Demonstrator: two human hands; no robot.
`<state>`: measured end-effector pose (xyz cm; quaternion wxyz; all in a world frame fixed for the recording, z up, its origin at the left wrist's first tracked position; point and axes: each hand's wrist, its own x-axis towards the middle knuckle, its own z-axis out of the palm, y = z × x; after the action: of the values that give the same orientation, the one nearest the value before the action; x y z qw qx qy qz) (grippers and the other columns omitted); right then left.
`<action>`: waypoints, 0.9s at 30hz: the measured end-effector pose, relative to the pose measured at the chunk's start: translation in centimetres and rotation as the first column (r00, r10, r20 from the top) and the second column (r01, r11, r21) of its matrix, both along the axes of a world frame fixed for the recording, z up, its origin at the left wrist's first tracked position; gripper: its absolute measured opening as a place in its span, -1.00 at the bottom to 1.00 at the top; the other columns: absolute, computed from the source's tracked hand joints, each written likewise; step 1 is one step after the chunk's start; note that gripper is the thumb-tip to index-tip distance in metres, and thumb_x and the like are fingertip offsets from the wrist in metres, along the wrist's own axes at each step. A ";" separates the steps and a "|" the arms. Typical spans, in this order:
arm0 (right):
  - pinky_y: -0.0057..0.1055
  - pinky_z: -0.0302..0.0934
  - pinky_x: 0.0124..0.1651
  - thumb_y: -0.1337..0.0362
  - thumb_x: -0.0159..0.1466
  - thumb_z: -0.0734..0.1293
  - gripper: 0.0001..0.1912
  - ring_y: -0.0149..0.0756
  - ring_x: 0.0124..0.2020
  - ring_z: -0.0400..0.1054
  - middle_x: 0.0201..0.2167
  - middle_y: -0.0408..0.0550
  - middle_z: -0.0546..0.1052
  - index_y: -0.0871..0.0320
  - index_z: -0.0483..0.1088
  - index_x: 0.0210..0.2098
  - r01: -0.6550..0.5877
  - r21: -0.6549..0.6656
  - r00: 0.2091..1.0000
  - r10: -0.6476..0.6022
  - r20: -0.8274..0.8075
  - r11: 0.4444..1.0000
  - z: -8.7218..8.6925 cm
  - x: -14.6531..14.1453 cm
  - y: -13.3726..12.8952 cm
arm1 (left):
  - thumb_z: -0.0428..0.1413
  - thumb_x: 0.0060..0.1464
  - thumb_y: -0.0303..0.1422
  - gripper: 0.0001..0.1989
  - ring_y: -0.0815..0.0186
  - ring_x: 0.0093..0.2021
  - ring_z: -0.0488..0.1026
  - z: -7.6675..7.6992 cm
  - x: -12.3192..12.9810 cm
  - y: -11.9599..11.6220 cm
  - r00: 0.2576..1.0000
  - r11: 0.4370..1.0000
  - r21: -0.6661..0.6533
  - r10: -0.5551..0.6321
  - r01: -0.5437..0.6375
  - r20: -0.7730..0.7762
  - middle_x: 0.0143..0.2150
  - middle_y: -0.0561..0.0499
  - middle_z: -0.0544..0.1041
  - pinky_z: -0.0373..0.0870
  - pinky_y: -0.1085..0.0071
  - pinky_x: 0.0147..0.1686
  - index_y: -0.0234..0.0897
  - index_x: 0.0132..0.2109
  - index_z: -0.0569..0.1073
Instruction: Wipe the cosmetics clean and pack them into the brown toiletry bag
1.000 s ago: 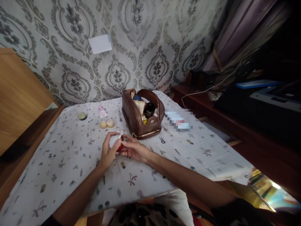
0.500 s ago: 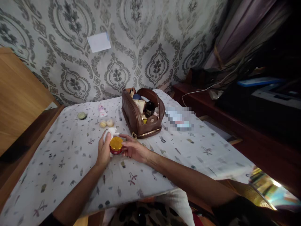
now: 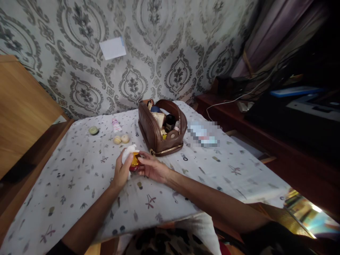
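A small red jar with a shiny gold lid (image 3: 136,160) is held between my two hands, above the patterned cloth. My left hand (image 3: 122,170) is closed on a crumpled white tissue (image 3: 129,153), which presses against the jar's left side and partly covers the lid. My right hand (image 3: 154,168) grips the jar from the right, thumb by the lid and fingers around its side. Just beyond the hands stands an unzipped brown cosmetic bag (image 3: 148,131), filled with bottles, tubes and a blue round item.
On the patterned cloth (image 3: 87,198) lie two round cream-coloured pieces (image 3: 121,139), a pink and white tube (image 3: 116,125) and a small green-topped round container (image 3: 93,130). A blurred-out item (image 3: 203,134) lies right of the bag. Dark red furniture (image 3: 255,138) borders the right side.
My left hand has shifted right and the tissue now covers more of the gold lid. The jar has tilted and turned slightly between my hands. My right hand has barely moved.
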<state>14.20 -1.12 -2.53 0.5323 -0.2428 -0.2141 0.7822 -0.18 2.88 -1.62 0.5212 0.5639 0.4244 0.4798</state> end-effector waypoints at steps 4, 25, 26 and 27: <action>-0.52 0.31 -0.40 0.26 -0.07 0.62 -0.18 -0.38 -0.38 0.50 -0.28 -0.13 0.58 0.11 0.19 0.08 0.003 -0.015 0.999 -0.003 0.034 1.000 -0.2 -0.1 -0.1 | 0.13 0.07 0.04 -0.49 0.20 -0.13 0.53 0.5 0.1 -0.4 0.985 0.987 -0.028 0.154 -0.157 -0.073 -0.18 -0.06 0.60 0.44 0.41 -0.17 -0.32 -0.07 0.52; -0.55 0.30 -0.36 0.25 -0.08 0.63 -0.21 -0.39 -0.32 0.50 -0.26 -0.13 0.56 0.11 0.20 0.03 -0.026 0.006 0.999 0.026 0.026 1.000 -0.3 -0.3 -0.1 | 0.19 0.02 -0.03 -0.59 0.28 -0.28 0.49 0.7 -0.2 -0.3 0.998 0.994 0.101 -0.033 0.038 -0.055 -0.32 -0.01 0.59 0.43 0.44 -0.25 -0.32 -0.22 0.55; -0.55 0.30 -0.35 0.25 -0.08 0.63 -0.19 -0.39 -0.32 0.50 -0.25 -0.12 0.56 0.11 0.19 0.05 -0.016 -0.004 0.999 0.016 0.034 1.000 -0.4 -0.3 -0.1 | 0.18 0.04 -0.02 -0.59 0.29 -0.31 0.48 0.9 -0.2 -0.3 0.998 0.995 0.101 -0.016 0.022 -0.061 -0.33 0.00 0.58 0.42 0.46 -0.29 -0.32 -0.25 0.54; -0.54 0.31 -0.34 0.26 -0.09 0.63 -0.18 -0.39 -0.32 0.50 -0.25 -0.12 0.56 0.11 0.18 0.05 -0.002 -0.013 0.999 0.003 0.040 1.000 -0.4 -0.3 -0.1 | 0.17 0.05 0.00 -0.59 0.31 -0.34 0.47 1.1 -0.2 -0.4 0.998 0.996 0.090 0.008 -0.002 -0.066 -0.35 0.00 0.57 0.41 0.46 -0.33 -0.32 -0.27 0.53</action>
<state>13.94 -1.18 -2.91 0.5254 -0.2617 -0.2198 0.7792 -0.33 2.48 -0.56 0.4797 0.6013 0.4211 0.4807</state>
